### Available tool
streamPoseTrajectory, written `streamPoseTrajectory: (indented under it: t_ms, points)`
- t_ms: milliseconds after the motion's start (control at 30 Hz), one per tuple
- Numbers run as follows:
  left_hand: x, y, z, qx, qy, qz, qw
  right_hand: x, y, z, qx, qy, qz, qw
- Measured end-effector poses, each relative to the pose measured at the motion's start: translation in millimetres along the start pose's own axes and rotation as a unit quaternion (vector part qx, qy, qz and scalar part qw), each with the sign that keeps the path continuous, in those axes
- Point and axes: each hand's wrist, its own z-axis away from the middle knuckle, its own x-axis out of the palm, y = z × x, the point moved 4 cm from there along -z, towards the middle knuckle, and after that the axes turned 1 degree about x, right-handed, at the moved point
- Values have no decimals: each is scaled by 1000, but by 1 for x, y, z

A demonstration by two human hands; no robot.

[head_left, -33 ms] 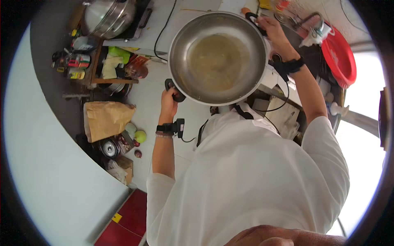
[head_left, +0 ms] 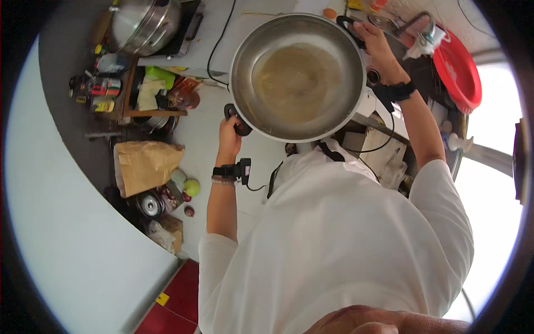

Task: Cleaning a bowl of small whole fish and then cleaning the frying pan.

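Over on the left from where I stand, a cluster of small bottles and jars with coloured caps and labels (head_left: 97, 89) sits by a large, round, shiny steel pot (head_left: 142, 29); nearer the person are a creased brown paper bag (head_left: 147, 167) and, just beside it, a smooth, round, light-green fruit or vegetable (head_left: 191, 187). Next comes the left hand (head_left: 228, 133), its wrist strapped with a small black device (head_left: 243, 171), the fingers closed round a black, looped side handle (head_left: 238, 119). That handle belongs to a wide, round, silver-grey metal pan (head_left: 245, 75), held up in front of the person, its open side facing up toward the head. The pan's longest line runs through its two handles, slanting from the near left to the far right, so one handle points toward the left hand and the other away to the upper right. A cloudy, yellowish-brown patch (head_left: 300, 83) covers the middle of its base; whether liquid or film, I can't tell. At the far-right handle the right hand (head_left: 374, 42) has its fingers wrapped round the black loop. Farther right, a big, round, bright red plastic basin (head_left: 470, 89) sits near a curved metal tap (head_left: 425, 33).
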Motion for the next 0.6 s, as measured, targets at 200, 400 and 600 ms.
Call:
streamPoseTrajectory:
  t_ms: [200,400,600]
  points:
    - [64,47,-38,79,-54,-98,991,-57,14,70,10,122,-67,990]
    - [110,85,-60,96,-130,-199,967,-79,52,118,58,201,-153,966]
    - [179,82,-46,12,-186,-136,973,-105,42,159,109,239,-122,957]
